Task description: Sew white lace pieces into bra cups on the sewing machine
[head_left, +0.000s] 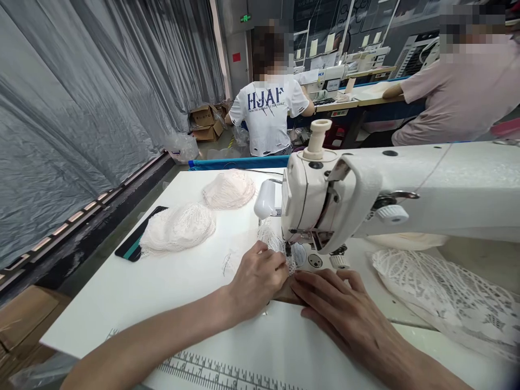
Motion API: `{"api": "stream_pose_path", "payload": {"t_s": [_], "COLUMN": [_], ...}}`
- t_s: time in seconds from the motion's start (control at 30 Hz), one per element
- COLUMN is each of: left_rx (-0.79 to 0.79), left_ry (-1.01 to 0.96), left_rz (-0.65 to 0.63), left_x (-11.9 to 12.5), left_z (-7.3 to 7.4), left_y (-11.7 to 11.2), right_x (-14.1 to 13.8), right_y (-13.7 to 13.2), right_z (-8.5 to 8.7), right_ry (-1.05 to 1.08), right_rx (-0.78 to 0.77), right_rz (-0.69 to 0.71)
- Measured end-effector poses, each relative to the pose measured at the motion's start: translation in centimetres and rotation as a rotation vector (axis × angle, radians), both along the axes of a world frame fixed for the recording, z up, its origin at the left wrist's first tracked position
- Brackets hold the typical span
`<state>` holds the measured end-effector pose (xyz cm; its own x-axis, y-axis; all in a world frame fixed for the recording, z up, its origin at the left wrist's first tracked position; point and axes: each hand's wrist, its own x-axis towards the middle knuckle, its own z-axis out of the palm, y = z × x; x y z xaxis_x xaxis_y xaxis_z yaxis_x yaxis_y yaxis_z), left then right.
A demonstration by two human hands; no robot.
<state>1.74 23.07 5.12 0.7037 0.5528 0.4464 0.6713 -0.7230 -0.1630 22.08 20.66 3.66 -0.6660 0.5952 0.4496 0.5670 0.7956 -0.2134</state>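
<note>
A white industrial sewing machine (357, 179) reaches across the table from the right. White lace fabric (268, 233) lies under and to the left of its needle area. My left hand (260, 276) is closed on the edge of this lace, with curled fingers just in front of the needle. My right hand (337, 303) lies palm down at the front of the machine bed, fingers stretched together and fingertips beside the left hand. Whether fabric lies under the right fingers is hidden. A lamp (265, 199) is fixed beside the machine head.
Two piles of lace pieces, one white (179, 227) and one pale pink (228, 188), lie on the white table (195, 303). More lace (442, 292) lies to the right. A printed ruler (219, 374) runs along the front. Two people sit at machines beyond.
</note>
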Motion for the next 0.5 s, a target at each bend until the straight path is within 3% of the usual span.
{"api": "stream_pose_path", "payload": {"t_s": [0.2,0.5], "left_rx": [0.094,0.093], "left_ry": [-0.073,0.025], "left_rz": [0.014,0.048], "left_x": [0.4,0.5], "left_z": [0.1,0.1], "left_y": [-0.8,-1.2], "right_x": [0.0,0.1], "right_y": [0.1,0.0], "right_z": [0.4,0.5], "right_ry": [-0.001,-0.061], "right_rx": [0.038,0.059], "right_rz": [0.018,0.021]}}
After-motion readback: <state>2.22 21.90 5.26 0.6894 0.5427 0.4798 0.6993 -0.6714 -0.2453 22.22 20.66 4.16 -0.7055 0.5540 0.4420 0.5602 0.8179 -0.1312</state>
